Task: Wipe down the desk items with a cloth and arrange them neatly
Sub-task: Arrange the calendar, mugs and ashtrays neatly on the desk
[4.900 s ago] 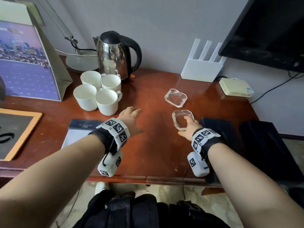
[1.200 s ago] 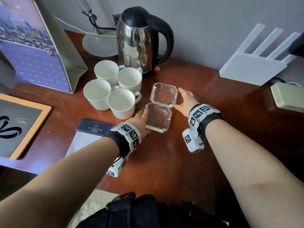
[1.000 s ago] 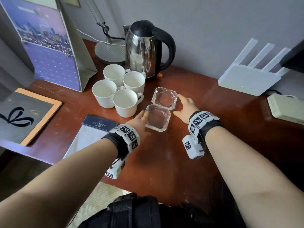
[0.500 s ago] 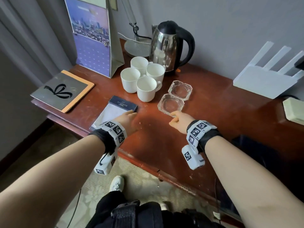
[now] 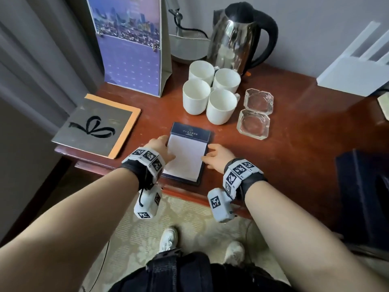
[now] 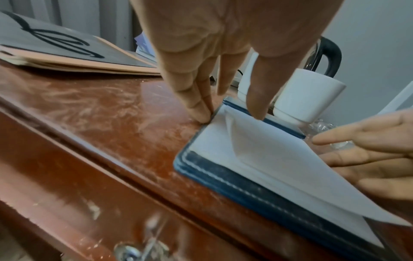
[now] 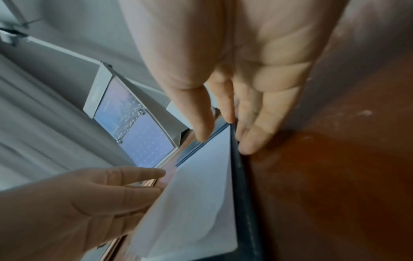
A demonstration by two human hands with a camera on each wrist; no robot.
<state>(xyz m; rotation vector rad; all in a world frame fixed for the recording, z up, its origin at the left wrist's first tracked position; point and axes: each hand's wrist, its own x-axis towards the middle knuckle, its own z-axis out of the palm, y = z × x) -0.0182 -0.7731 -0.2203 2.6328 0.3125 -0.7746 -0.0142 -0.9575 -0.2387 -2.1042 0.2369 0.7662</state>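
A white notepad in a dark blue holder (image 5: 186, 157) lies near the desk's front edge. My left hand (image 5: 163, 147) is at its left side. In the left wrist view its straight fingertips (image 6: 202, 113) touch the holder's left edge and the thumb rests on the paper (image 6: 268, 150). My right hand (image 5: 215, 155) is at the right side, where straight fingers (image 7: 249, 141) lie along the holder's right edge (image 7: 240, 185) and the thumb hovers over the sheet. The top sheet is slightly lifted. Two glass ashtrays (image 5: 253, 124) sit side by side right of several white cups (image 5: 210, 95). No cloth is in view.
A steel kettle (image 5: 240, 39) and a lamp base (image 5: 187, 46) stand at the back. A standing calendar (image 5: 130, 45) and a grey folder with a bow (image 5: 96, 125) are at the left. A white router (image 5: 355, 70) is at back right, and a dark box (image 5: 362, 197) at the right edge.
My right hand left the near ashtray and moved left to the notepad's right edge. My left hand settled against its left edge. The view shifted left.
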